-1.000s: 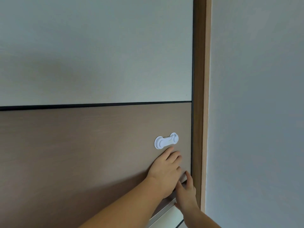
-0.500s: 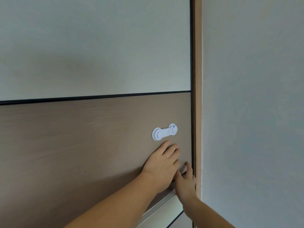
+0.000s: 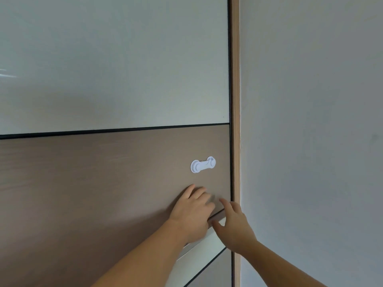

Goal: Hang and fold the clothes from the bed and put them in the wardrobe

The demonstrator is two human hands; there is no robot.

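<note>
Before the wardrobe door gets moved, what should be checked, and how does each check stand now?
1. Left hand flat on the brown door panel: ok.
2. Right hand at the door's right edge, fingers straight: ok.
3. White child lock released: cannot tell.
4. Fingers out of the gap at the wooden frame: cannot tell.
5. Both hands free of clothes: ok.

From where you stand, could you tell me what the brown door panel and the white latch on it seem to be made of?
Brown door panel: likely wood-effect laminate, matt, with faint horizontal grain streaks. White latch: apparently moulded plastic, smooth and slightly glossy, with rounded ends.
</note>
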